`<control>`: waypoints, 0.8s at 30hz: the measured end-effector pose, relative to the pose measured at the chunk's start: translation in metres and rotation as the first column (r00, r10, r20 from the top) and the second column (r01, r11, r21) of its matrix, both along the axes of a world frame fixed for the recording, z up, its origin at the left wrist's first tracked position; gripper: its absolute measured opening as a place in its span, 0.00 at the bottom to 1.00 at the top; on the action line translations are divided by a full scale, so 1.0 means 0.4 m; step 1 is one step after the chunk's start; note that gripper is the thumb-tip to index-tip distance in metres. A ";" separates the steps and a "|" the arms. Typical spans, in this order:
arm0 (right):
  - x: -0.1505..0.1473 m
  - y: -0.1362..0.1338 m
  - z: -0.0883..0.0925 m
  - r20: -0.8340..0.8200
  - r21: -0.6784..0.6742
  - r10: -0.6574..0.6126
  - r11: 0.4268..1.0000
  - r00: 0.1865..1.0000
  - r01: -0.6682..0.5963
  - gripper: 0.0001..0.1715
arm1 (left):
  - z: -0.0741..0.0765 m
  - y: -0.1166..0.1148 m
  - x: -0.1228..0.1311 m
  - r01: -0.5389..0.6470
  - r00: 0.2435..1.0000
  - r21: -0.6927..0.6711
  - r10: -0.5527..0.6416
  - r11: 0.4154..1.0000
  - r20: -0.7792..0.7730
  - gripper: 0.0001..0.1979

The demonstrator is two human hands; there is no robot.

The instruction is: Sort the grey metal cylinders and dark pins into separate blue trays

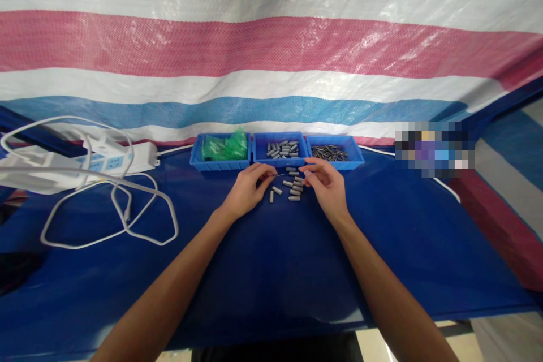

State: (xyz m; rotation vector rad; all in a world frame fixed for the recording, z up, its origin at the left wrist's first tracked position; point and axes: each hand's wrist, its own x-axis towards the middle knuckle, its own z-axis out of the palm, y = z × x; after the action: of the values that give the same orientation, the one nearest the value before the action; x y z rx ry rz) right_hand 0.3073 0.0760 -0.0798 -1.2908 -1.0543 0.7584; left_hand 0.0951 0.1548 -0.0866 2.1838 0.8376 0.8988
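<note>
My left hand is closed in a pinch on a thin metal pin, which points to the right from the fingertips. Facing it, my right hand has its thumb and fingers drawn together beside the loose cylinders; what is between them, if anything, is too small to tell. Several short grey metal cylinders lie on the blue table between the hands. Two stand a little apart from the others, the nearer being a cylinder by my left hand.
Behind the hands stand three blue bins in a row: a bin with green plastic bags, a bin with metal cylinders, and a bin with thin metal pins. White cables and a power strip lie left. A striped tarp hangs behind.
</note>
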 end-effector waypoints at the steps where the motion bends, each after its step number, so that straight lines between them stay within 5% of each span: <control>1: -0.002 0.000 0.000 0.000 -0.007 0.014 1.000 1.000 -0.014 0.18 | 0.001 -0.003 0.004 -0.007 0.997 -0.060 0.012 0.998 0.076 0.06; 5: -0.004 -0.002 -0.006 0.041 -0.049 0.071 0.996 0.997 -0.069 0.18 | 0.009 -0.012 0.019 0.053 0.942 -0.314 0.057 0.948 0.330 0.14; 10: -0.007 -0.005 -0.015 0.125 -0.068 0.139 0.989 0.982 -0.131 0.18 | 0.027 -0.014 0.022 0.080 0.913 -0.478 0.129 0.874 0.388 0.19; 24: -0.013 -0.011 0.001 -0.063 -0.115 0.293 0.947 0.954 -0.299 0.22 | 0.028 -0.020 0.027 0.069 0.919 -0.534 0.155 0.843 0.364 0.20</control>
State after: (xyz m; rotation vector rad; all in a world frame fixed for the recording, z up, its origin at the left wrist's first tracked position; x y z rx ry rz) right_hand 0.3020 0.0715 -0.0795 -1.2258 -1.1955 1.0902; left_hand 0.1059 0.1466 -0.0753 1.4354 0.8167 0.9444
